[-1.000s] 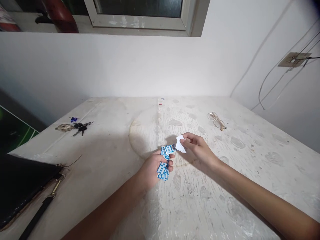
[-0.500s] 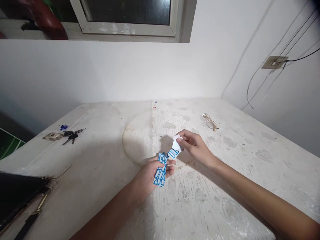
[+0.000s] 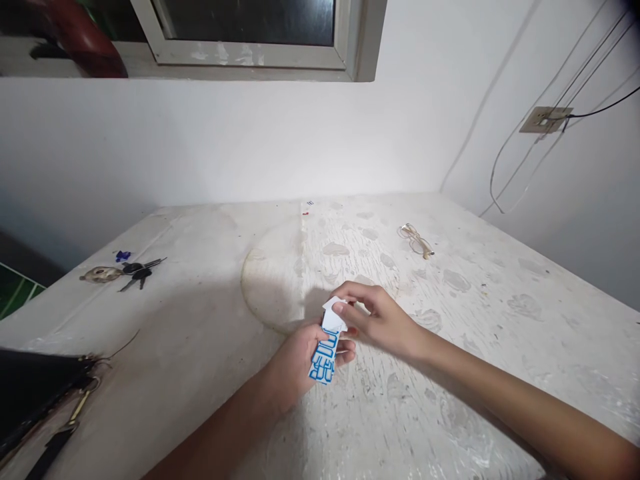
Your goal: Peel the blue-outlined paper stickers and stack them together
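My left hand (image 3: 294,363) holds a narrow stack of small blue-and-white cards (image 3: 325,361), with the thumb on top and the other fingers beneath. Blue outlined shapes, some like letters, cover their faces. My right hand (image 3: 383,320) pinches a few small white pieces, apparently cards (image 3: 333,316), between thumb and fingers. These plain white pieces lie over the far end of the blue stack, and the two hands nearly meet there. Part of the stack is hidden under the white pieces.
On the worn white table (image 3: 200,373), keys (image 3: 137,272) and a blue scrap (image 3: 123,256) are at left. Glasses (image 3: 417,241) lie at back right, near tiny scraps (image 3: 305,213). A black case (image 3: 40,393) with a strap occupies the near left. A wall socket (image 3: 545,120) trails wires.
My right hand has moved left and nearer me, bringing the white pieces over the far end of the stack. The left hand keeps its hold, and the view has shifted slightly.
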`<state>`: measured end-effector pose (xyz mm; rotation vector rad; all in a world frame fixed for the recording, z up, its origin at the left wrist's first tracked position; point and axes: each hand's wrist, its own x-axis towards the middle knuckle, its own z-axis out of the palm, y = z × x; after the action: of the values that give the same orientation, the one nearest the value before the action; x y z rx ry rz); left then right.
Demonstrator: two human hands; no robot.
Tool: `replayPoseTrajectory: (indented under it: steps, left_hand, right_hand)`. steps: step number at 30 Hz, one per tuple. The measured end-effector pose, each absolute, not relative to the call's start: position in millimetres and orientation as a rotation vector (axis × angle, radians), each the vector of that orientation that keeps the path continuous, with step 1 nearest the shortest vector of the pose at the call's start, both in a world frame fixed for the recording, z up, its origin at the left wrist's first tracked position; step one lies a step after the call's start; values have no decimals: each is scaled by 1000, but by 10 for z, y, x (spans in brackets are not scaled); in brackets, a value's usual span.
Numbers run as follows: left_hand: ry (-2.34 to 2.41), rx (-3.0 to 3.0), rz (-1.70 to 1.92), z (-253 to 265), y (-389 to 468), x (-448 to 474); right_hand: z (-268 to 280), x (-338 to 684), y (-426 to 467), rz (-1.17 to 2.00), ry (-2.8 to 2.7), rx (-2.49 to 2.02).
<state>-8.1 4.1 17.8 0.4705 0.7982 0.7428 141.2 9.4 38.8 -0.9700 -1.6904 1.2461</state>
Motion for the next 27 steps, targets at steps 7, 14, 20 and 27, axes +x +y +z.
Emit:
replayPoseTrajectory:
  steps: [7,14,20,27]
  left_hand:
    - [719,613,708,204,59,-111]
    - [739,483,699,196,87,-73]
    - [763,542,720,171,56,-108]
    - [732,732,698,59,20,-143]
  right_hand:
    - [351,1386,108,1553,-1394,-865]
    - [230,1454,-13,1310,-1560,-884]
    - [275,1524,-100,756,-2028,-754]
    - [250,1521,-119,1014,-1986,-855]
